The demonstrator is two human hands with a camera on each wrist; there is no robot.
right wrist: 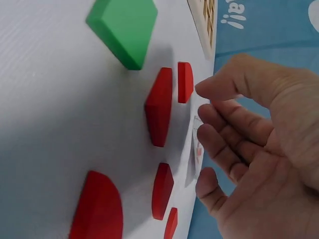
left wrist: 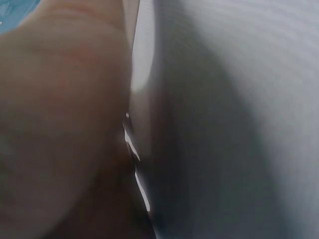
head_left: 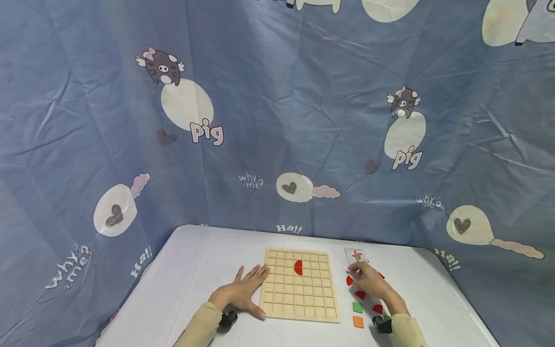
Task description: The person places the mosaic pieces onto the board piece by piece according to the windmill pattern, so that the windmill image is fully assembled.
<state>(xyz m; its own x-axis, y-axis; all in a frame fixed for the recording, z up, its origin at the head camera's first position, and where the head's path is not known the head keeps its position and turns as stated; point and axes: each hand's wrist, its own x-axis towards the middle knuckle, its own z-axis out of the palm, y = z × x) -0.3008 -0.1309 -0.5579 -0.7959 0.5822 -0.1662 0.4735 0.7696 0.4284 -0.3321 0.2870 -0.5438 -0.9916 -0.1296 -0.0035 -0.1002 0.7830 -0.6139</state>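
Observation:
A wooden grid board [head_left: 299, 318] lies on the white table. Two red quarter-round pieces [head_left: 298, 268] sit side by side in its upper cells, forming a half circle. My left hand [head_left: 243, 289] is spread with straight fingers at the board's left edge; its wrist view shows mostly blurred skin and cloth. To the right of the board, my right hand [head_left: 368, 280] hovers over loose red pieces, fingers loosely bent and holding nothing. Its thumb tip is nearest a small red piece [right wrist: 185, 82]. Just beyond the fingers lies a printed pattern card [head_left: 356, 254], partly covered by the hand.
Nearer my right forearm lie a green square [head_left: 357, 307], an orange square [head_left: 358, 322] and more red quarter-round pieces [head_left: 377, 309]. Another green piece is partly hidden by the wrist camera [head_left: 382, 324]. A blue patterned curtain [head_left: 277, 144] stands behind the table.

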